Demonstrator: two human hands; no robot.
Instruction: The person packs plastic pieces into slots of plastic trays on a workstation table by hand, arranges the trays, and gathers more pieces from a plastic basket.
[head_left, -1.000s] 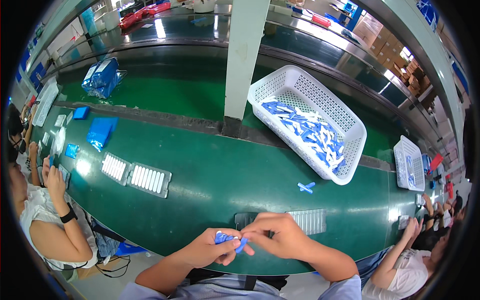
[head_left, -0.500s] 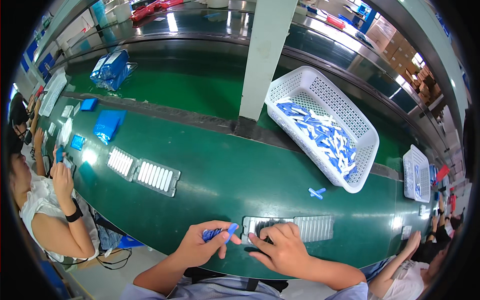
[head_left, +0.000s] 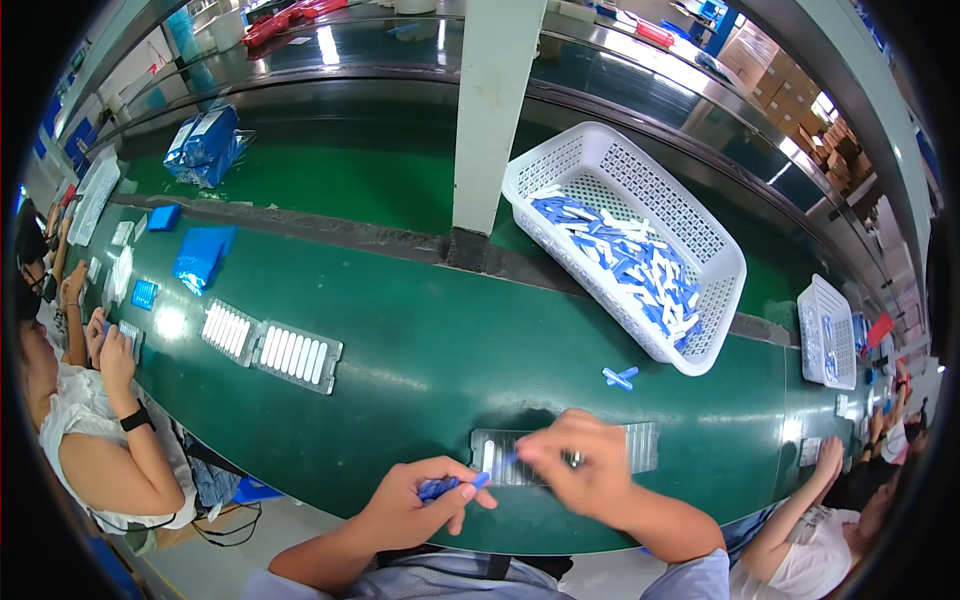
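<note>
Should the left hand (head_left: 408, 502), curled around blue sticks (head_left: 434, 489), slacken while the right hand (head_left: 582, 468) pinches a blurred blue piece (head_left: 507, 461) near the clear tray (head_left: 642, 448) beyond, sticks could spill onto the bench (head_left: 400, 345).

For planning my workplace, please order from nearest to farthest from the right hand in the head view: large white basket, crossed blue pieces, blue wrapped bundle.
1. Crossed blue pieces: just ahead of the right hand.
2. Large white basket: farther ahead.
3. Blue wrapped bundle: far left.
</note>
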